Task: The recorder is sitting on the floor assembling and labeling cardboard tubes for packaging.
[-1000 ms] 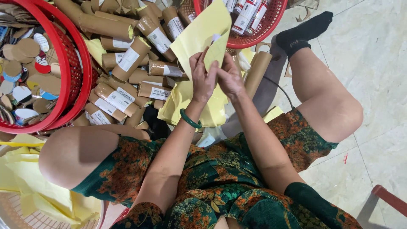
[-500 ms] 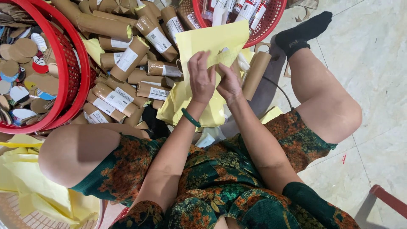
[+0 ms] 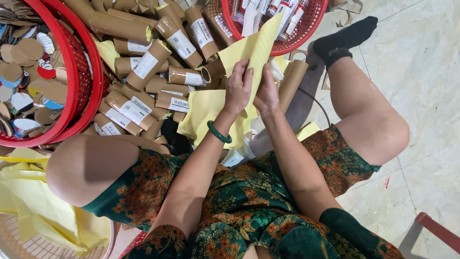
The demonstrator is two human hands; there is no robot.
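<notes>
Both hands hold one yellow paper sheet [image 3: 254, 50] up in front of me, above the floor. My left hand [image 3: 238, 88] grips its left side with the fingers spread over the paper; a green bangle sits on that wrist. My right hand [image 3: 267, 91] pinches the sheet's lower right part from behind. More yellow sheets [image 3: 206, 112] lie on the floor just below the hands. A brown cardboard tube [image 3: 292, 84] lies right of my right hand.
A pile of brown cardboard tubes with white labels [image 3: 143, 67] covers the floor ahead. A red basket of round cardboard discs [image 3: 76, 72] stands at left; another red basket of tubes [image 3: 306, 24] at top right. Crumpled yellow paper [image 3: 43, 206] lies in a basket at bottom left.
The yellow sheet has been turned and folded narrower between my hands, now standing more edge-on and tilted right. Both hands stay together in the same place.
</notes>
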